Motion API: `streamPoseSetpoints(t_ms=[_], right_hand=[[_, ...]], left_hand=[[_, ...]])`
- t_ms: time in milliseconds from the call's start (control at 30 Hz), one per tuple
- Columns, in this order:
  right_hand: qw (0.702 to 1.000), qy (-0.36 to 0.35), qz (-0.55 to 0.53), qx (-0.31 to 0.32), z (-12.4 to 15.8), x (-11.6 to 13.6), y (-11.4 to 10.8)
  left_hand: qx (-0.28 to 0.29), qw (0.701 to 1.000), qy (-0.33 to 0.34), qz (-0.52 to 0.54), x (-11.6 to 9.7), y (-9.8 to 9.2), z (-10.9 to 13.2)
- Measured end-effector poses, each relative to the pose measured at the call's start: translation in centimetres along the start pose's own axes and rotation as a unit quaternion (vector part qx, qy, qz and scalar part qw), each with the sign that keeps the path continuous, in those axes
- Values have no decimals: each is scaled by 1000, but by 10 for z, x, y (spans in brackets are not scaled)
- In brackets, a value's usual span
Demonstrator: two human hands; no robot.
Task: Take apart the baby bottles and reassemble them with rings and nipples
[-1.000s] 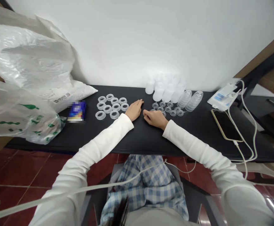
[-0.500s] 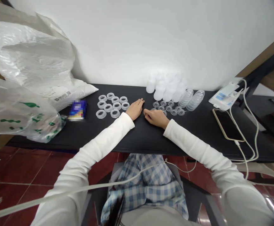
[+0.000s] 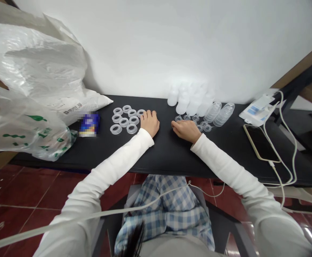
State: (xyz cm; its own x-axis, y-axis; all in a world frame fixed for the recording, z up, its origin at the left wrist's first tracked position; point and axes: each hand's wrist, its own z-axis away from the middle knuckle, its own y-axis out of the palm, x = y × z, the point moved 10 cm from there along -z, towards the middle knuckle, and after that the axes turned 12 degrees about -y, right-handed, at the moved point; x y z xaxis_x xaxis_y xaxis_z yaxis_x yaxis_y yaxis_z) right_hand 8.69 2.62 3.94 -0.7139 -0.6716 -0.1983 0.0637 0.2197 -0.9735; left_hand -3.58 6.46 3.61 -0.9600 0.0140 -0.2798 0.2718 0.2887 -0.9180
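Observation:
My left hand (image 3: 149,123) rests on the black table (image 3: 169,157), palm down, with its fingertips at the right edge of a group of several clear silicone rings (image 3: 123,120). My right hand (image 3: 186,130) lies flat beside and partly over several small clear suction-cup-like discs (image 3: 196,118), and I cannot tell whether it touches them. Neither hand visibly holds anything. Behind the discs stand several frosted translucent plastic cups (image 3: 189,101), with stacks of clear discs (image 3: 218,114) lying to their right.
A smartphone (image 3: 260,142) and a white packet (image 3: 257,110) lie at the right, with a white cable (image 3: 281,150) running over the table edge. A blue packet (image 3: 89,125) and large plastic bags (image 3: 29,64) sit at the left. A white wall stands behind.
My hands have moved apart. The left hand shifted left to the rings, and the right hand slid right over the small discs.

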Motion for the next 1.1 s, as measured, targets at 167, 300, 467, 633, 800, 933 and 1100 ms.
streamPoseSetpoints(t_ms=[167,300,467,633,800,933,1100], right_hand=[[993,-66,49,-83,-3,9,-7],[992,-53,49,-107,-1,5,-9],[993,-47,13,-103,1,1,-7],[994,-43,36,-95,2,-1,-4],[992,-32,26,-117,2,-6,-4],[986,-7,-11,-165,5,-10,-14],[953,57,-107,-279,16,-17,-30]], left_hand=[[55,986,137,73,-31,12,10],[34,990,68,121,-16,15,4],[42,967,-3,250,4,23,-8],[137,838,-122,515,14,40,-13],[223,718,-211,625,9,52,-5],[237,689,-210,652,9,46,-6],[238,682,-204,660,8,45,-7]])
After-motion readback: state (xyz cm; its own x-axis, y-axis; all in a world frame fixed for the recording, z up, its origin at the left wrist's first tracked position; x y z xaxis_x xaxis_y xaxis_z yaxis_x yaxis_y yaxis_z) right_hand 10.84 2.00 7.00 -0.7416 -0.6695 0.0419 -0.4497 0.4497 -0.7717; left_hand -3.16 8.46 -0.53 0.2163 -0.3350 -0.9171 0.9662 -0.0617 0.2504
